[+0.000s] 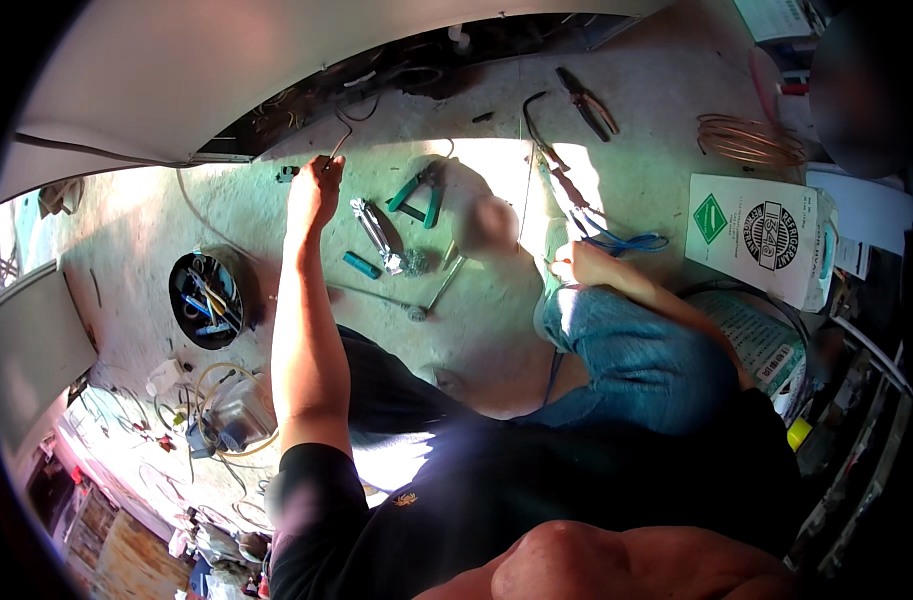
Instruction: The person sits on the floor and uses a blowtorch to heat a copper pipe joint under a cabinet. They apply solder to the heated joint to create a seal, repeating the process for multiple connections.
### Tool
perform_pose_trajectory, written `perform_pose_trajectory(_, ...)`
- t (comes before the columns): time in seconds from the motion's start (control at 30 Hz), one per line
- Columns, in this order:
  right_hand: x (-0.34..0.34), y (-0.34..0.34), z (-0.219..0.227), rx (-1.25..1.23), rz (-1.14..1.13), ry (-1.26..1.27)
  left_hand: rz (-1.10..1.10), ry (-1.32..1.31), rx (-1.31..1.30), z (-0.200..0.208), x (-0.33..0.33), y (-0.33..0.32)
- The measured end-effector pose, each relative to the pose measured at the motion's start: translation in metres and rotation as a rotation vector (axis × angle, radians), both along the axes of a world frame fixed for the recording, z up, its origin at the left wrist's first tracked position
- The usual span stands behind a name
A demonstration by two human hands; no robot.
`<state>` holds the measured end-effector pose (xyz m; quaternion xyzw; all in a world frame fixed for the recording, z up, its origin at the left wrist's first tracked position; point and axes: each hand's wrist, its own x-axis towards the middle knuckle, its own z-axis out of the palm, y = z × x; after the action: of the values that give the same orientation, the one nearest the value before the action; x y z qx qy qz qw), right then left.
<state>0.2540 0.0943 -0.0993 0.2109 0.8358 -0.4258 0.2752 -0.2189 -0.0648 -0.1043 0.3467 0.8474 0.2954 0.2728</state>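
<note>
My left hand (319, 190) reaches forward, its fingers closed around the end of a thin bent tube (342, 134) that runs up to the open underside of a large pale cabinet (226, 60). A small dark fitting (287, 174) lies just left of these fingers. My right hand (582, 263) rests beside my bent knee with its fingers curled in; what they hold, if anything, is too small to make out. Ahead of it lies a torch-like tool (551, 158) with a hooked dark tip, and a blue hose (621, 242) loops alongside.
Green-handled pliers (416, 200), a blue cylinder (361, 265) and a shiny foil-like strip (376, 235) lie between my arms. Dark pliers (586, 103) are farther off. Coiled copper tubing (746, 140) and a white box (756, 240) stand right, a black tool bucket (238, 285) left.
</note>
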Motion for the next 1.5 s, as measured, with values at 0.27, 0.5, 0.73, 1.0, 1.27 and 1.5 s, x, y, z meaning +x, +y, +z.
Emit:
perform_pose_trajectory(0.27,0.008,0.001,-0.002,-0.025,-0.246,-0.12,0.047,0.009,0.052,0.006,0.006,0.016)
perform_pose_trajectory(0.5,0.015,0.025,-0.002,0.143,-0.391,-0.084,0.019,0.093,0.062,0.006,0.003,0.015)
perform_pose_trajectory(0.73,-0.003,0.046,-0.009,0.482,-0.521,0.19,0.044,0.643,0.31,0.049,0.026,0.02)
perform_pose_trajectory(1.0,-0.004,0.066,-0.089,0.473,-0.502,0.111,-0.514,-0.005,-0.414,-0.016,0.066,-0.035)
perform_pose_trajectory(1.27,-0.026,0.048,-0.054,0.415,-0.711,0.37,-0.461,0.135,-0.87,-0.057,0.066,-0.072)
perform_pose_trajectory(1.5,-0.04,0.052,0.035,0.447,-0.884,0.534,-0.205,0.036,-0.963,-0.072,0.061,-0.094)
